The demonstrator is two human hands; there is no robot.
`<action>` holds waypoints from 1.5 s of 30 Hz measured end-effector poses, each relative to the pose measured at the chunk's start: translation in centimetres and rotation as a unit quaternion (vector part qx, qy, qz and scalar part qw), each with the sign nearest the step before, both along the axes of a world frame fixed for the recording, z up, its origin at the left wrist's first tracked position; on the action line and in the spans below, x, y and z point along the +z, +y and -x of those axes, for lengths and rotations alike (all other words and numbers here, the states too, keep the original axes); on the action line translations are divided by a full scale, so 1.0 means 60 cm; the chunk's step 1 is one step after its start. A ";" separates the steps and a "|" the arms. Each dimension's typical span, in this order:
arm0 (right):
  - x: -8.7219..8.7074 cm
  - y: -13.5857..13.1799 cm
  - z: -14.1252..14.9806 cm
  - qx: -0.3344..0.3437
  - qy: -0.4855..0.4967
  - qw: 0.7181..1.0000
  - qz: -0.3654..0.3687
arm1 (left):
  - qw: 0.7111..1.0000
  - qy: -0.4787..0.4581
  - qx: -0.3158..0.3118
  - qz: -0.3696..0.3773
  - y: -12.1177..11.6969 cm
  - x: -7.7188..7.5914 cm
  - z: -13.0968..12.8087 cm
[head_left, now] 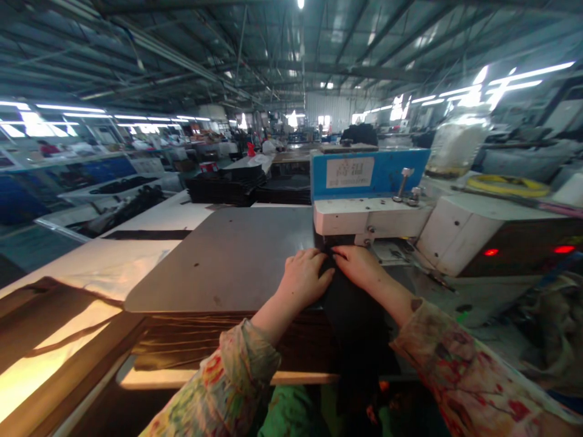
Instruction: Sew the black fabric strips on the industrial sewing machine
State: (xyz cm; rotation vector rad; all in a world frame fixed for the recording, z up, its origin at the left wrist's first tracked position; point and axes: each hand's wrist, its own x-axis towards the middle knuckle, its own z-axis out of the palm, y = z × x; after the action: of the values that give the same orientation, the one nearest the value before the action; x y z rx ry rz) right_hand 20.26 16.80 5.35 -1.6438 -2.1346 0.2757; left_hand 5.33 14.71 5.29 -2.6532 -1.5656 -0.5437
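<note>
A strip of black fabric (353,309) runs from under the head of a blue and white machine (368,215) down over the front edge of the work surface. My left hand (306,274) is closed on its left edge, thumb and fingers pinching the cloth. Opposite it, my right hand (357,264) pinches the same fabric just in front of the machine head, its fingertips close to the left hand's. The fabric between the fingertips is dark and partly hidden. Under both hands lies a smooth grey metal plate (237,255).
Below the plate sits a stack of dark fabric pieces (228,343) on a wooden shelf. Black stacks (225,185) lie behind. To the right are a control box (492,237) with red lights, a clear jar (458,142) and a yellow coil (507,186).
</note>
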 end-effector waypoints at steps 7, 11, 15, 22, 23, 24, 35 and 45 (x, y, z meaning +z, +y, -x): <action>0.003 -0.003 0.004 -0.005 -0.024 1.000 -0.009 | 1.000 0.003 0.003 -0.002 -0.002 0.000 -0.001; -0.001 0.003 0.004 -0.010 -0.035 0.999 -0.017 | 1.000 0.004 0.009 -0.003 -0.004 0.000 -0.002; -0.004 0.008 0.004 -0.014 -0.044 0.998 -0.030 | 1.000 0.008 0.007 -0.008 -0.004 -0.003 -0.004; -0.005 0.010 0.004 -0.021 -0.058 0.997 -0.042 | 1.000 0.013 -0.007 -0.020 -0.002 -0.005 -0.004; -0.005 0.010 0.004 -0.022 -0.060 0.997 -0.042 | 1.000 0.013 -0.009 -0.020 -0.002 -0.005 -0.004; -0.005 0.010 0.004 -0.022 -0.062 0.997 -0.043 | 1.000 0.013 -0.010 -0.020 -0.002 -0.004 -0.004; -0.006 0.008 0.006 -0.023 -0.082 0.995 -0.052 | 1.000 0.007 -0.017 -0.015 -0.001 -0.004 -0.003; -0.003 0.003 0.008 -0.031 -0.098 0.993 -0.052 | 1.000 0.011 -0.012 0.005 -0.004 0.002 -0.003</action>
State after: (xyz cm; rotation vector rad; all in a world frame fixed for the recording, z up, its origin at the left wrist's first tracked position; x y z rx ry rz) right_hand 19.79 16.97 5.15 -1.7336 -2.1925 -0.0175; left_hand 5.50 14.45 5.40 -2.6798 -1.5370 -0.5056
